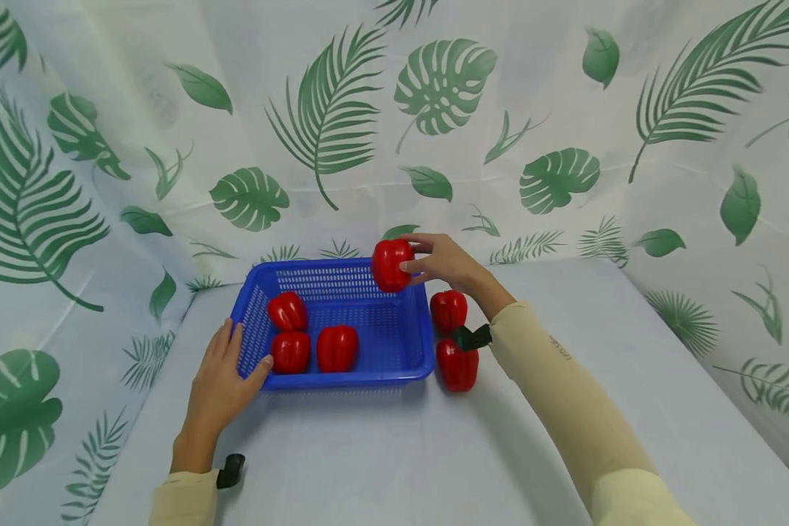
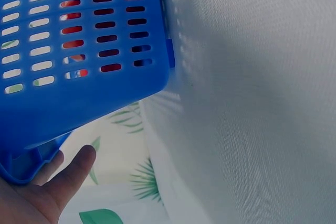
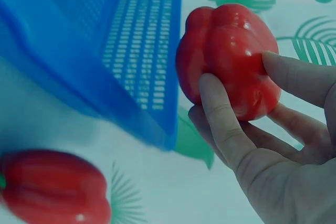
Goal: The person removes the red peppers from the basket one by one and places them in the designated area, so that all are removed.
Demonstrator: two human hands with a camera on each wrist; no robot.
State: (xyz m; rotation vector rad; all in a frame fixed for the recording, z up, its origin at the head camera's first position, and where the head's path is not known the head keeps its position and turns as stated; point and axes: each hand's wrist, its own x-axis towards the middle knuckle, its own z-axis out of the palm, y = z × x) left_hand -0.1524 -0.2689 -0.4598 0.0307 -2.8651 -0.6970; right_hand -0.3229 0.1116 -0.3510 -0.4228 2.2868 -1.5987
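Observation:
A red bell pepper is held up above the back right corner of the blue basket. My right hand grips it between thumb and fingers, as the right wrist view shows with the pepper pinched at the fingertips. Three more red bell peppers lie in the basket, towards its left side and middle. At the basket's front left corner, my left hand rests against the rim with its fingers extended. Seen from the left wrist, its thumb is straight beside the basket's edge.
Two red bell peppers lie on the white table just right of the basket, partly under my right forearm. A white cloth with green leaf prints hangs behind and along both sides.

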